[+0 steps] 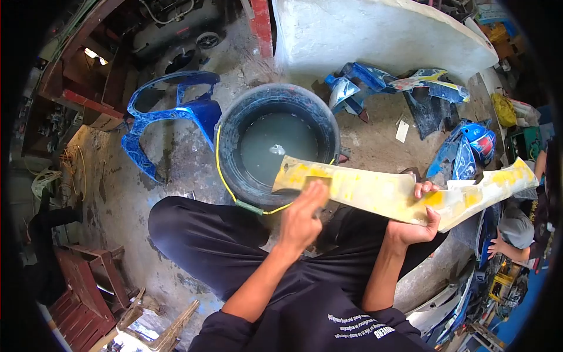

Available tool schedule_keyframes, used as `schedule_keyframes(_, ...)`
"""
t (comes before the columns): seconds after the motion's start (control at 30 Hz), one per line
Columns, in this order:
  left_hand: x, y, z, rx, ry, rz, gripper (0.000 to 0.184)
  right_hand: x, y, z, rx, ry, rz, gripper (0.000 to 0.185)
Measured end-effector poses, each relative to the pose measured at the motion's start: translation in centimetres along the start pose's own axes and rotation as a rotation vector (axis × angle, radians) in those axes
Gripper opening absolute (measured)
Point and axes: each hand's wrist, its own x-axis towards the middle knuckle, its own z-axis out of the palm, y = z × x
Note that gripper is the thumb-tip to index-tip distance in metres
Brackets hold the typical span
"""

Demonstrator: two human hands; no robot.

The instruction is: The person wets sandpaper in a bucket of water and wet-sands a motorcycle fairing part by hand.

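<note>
A long, pale fairing panel with yellow patches lies slanting across my lap, its left end over the rim of a dark bucket. My right hand grips the panel near its middle, thumb and fingers around its edges. My left hand presses a small brownish piece of sandpaper flat on the panel's left part. Cloudy water stands in the bucket. Its yellow wire handle, with a green grip, hangs down on my side.
A blue plastic fairing frame lies left of the bucket. Other blue fairing parts rest on the floor at the right. A white wall stands behind. Another person's hand shows at far right. A wooden stool sits lower left.
</note>
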Motion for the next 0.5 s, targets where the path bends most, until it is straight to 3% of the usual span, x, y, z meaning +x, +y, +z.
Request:
schedule_keyframes(0.07,0.0,0.2,-0.6,-0.060,-0.022,0.005,0.059,0.0,-0.2,-0.3,-0.038,0.021,0.008,0.046)
schedule_keyframes(0.17,0.8,-2.7,-0.1,0.099,0.098,-0.253,0.063,-0.2,-0.1,0.2,-0.009,0.005,0.005,0.046)
schedule_keyframes(0.3,-0.4,0.0,-0.2,-0.021,-0.001,0.007,0.058,-0.1,-0.3,0.1,-0.022,0.029,0.011,0.046)
schedule_keyframes(0.43,0.7,-2.5,-0.5,0.081,0.129,-0.219,0.066,-0.3,-0.2,0.6,-0.034,0.034,-0.001,0.046)
schedule_keyframes(0.5,0.1,-1.2,0.0,0.039,0.080,-0.105,0.061,-0.1,0.1,0.2,-0.024,0.044,-0.001,0.045)
